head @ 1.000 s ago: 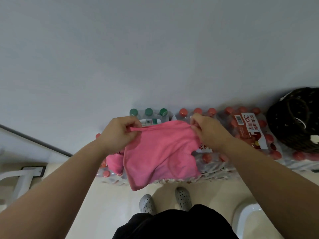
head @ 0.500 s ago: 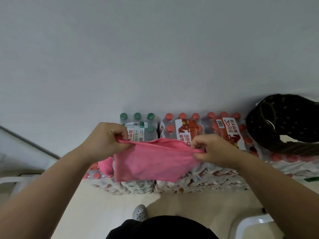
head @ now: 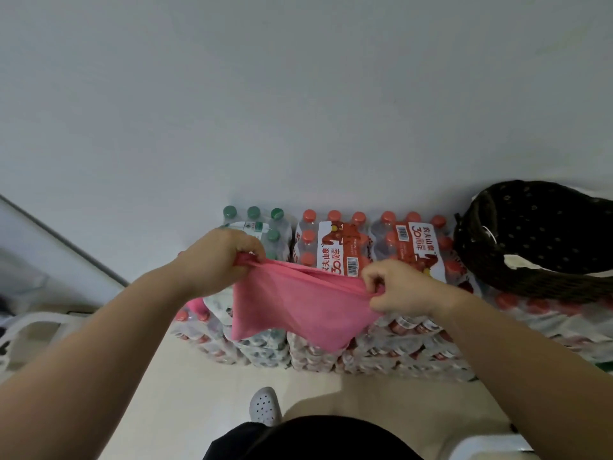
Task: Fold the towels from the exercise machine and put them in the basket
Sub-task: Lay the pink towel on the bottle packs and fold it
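A pink towel (head: pixel 298 303) hangs folded in the air in front of me, its top edge stretched between both hands. My left hand (head: pixel 219 257) pinches the left top corner. My right hand (head: pixel 401 290) pinches the right top corner, a little lower. The towel's bottom edge dangles over stacked water bottle packs. A dark woven basket (head: pixel 530 260) sits on top of the packs at the far right, apart from the towel. A second bit of pink cloth (head: pixel 195 305) shows below my left wrist.
Shrink-wrapped packs of water bottles (head: pixel 348 247), with green and red caps, are stacked against the grey wall. A white frame (head: pixel 30 327) stands at the left edge. Beige floor and my white shoe (head: pixel 265 406) are below.
My hands have drawn further apart, pulling the towel's top edge tighter, with the right hand dropping a little. The view has shifted so the basket shows more.
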